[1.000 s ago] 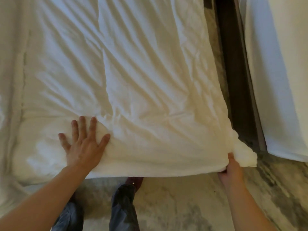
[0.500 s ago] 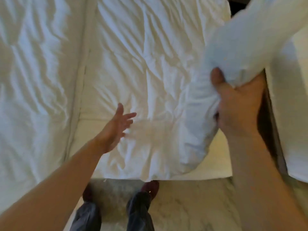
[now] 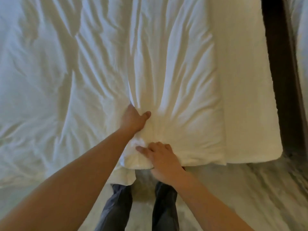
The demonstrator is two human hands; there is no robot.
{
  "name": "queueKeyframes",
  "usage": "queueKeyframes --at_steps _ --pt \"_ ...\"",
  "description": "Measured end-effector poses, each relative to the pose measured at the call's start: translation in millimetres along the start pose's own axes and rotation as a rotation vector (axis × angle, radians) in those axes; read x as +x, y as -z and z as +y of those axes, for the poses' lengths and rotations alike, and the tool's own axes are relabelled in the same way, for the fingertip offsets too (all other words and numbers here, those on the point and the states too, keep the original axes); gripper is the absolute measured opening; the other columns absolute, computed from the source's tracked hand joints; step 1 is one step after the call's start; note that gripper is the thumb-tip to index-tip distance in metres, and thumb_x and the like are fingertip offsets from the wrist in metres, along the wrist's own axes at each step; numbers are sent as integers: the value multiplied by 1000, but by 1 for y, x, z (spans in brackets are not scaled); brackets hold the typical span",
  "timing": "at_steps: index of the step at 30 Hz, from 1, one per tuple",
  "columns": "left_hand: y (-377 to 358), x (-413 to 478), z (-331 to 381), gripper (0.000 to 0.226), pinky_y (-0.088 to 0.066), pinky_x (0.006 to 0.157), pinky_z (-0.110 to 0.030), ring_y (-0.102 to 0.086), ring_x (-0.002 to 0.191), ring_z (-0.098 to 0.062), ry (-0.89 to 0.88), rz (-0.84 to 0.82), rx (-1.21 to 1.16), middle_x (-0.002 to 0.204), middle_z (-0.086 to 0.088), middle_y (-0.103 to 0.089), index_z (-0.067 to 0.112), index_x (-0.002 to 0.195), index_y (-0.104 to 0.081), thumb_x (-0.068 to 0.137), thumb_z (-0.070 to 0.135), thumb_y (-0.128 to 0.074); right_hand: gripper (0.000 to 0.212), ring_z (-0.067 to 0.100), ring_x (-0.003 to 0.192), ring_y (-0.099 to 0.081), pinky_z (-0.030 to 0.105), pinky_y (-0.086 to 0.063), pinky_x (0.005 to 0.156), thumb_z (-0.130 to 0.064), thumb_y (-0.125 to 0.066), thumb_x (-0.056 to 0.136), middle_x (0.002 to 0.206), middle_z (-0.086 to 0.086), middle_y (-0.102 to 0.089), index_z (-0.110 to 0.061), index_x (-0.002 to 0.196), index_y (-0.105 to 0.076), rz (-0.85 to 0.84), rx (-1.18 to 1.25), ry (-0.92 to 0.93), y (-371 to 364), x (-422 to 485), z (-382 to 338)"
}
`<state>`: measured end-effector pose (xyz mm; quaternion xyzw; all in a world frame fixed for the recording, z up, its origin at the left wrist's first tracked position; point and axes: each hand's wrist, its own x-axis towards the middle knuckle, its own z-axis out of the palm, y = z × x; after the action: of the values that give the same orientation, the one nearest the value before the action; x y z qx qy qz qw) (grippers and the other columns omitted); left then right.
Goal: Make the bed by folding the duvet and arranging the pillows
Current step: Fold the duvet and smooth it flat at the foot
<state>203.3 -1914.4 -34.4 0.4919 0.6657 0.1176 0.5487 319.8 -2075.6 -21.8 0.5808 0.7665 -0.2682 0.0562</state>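
Observation:
A white, wrinkled duvet [image 3: 175,72] lies over the bed, its right part folded back over itself toward the middle. My left hand [image 3: 135,121] grips the folded edge, fingers tucked under the cloth and thumb on top. My right hand [image 3: 160,155] holds the bunched corner of the duvet at the foot edge of the bed, fingers curled on the cloth. The bare mattress [image 3: 246,97] shows as a strip on the right. No pillows are in view.
A dark gap [image 3: 280,64] runs along the right side of the mattress. Pale marbled floor [image 3: 233,189] lies below the bed's foot. My legs in dark trousers [image 3: 116,207] stand right at the bed edge.
My right hand carried the duvet's right corner up and over to the left and brought it down at the foot edge. My left hand left the flat surface and took hold of the fold.

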Motion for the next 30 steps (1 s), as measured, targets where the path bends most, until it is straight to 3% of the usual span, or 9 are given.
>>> queueKeyframes --at_steps 3,5,7,10,12,16,18,22,30 --pt "-7 2 -9 57 -55 98 -48 -66 115 -32 -24 79 26 128 -6 -67 18 144 -49 93 32 -70 58 15 127 -46 34 -28 109 -52 -68 82 128 -8 -53 -40 138 -54 186 265 -160 -14 -37 -14" --pt "-8 0 -8 52 -57 87 -40 -65 110 -31 -27 92 33 125 -5 -66 15 143 -48 97 30 -66 33 2 108 -53 22 -36 97 -52 -65 85 112 -5 -60 -28 108 -68 559 590 -417 -21 -61 -23" --pt "-7 -2 -7 48 -51 64 -29 -61 98 -25 -38 107 50 116 -1 -62 12 142 -48 100 30 -64 41 10 83 -56 29 -46 81 -57 -67 85 91 1 -60 -17 88 -60 867 934 -837 -22 -70 -18" --pt "-8 -5 -8 47 -41 48 -22 -61 95 -25 -62 139 58 112 -1 -58 12 137 -49 99 35 -64 56 24 92 -67 39 -54 82 -67 -73 82 100 8 -71 -14 100 -66 1014 1727 -1271 -14 -62 27" --pt "-9 -8 -9 46 -40 39 -20 -60 87 -22 -57 151 74 110 0 -56 11 134 -49 99 38 -64 68 31 116 -69 48 -56 98 -75 -65 83 125 8 -74 -24 127 -69 969 2148 -1136 -4 -55 63" --pt "-12 -12 -8 46 -49 55 -23 -58 91 -23 -64 181 126 110 -1 -54 10 129 -49 99 41 -64 76 43 120 -66 68 -47 105 -81 -53 85 129 15 -72 -28 137 -65 966 2296 -1039 5 -57 109" --pt "-13 -11 -9 47 -52 79 -36 -60 106 -29 -74 191 140 113 -5 -56 9 128 -49 98 42 -64 62 43 121 -65 63 -49 105 -68 -53 95 127 17 -73 -24 137 -65 934 2355 -1034 5 -64 125" --pt "-15 -17 -4 50 -46 91 -37 -60 116 -32 -103 197 110 126 -10 -63 7 131 -51 97 40 -66 41 36 128 -64 53 -48 110 -33 -46 108 139 12 -67 -17 142 -62 1096 2289 -995 6 -104 135" --pt "-11 -44 -29 61 -58 92 -53 -64 111 -33 -70 224 64 124 -6 -66 16 135 -53 88 51 -73 37 30 109 -68 42 -61 76 -35 -70 99 128 9 -70 -15 130 -63 975 1921 -1538 -60 -129 107"
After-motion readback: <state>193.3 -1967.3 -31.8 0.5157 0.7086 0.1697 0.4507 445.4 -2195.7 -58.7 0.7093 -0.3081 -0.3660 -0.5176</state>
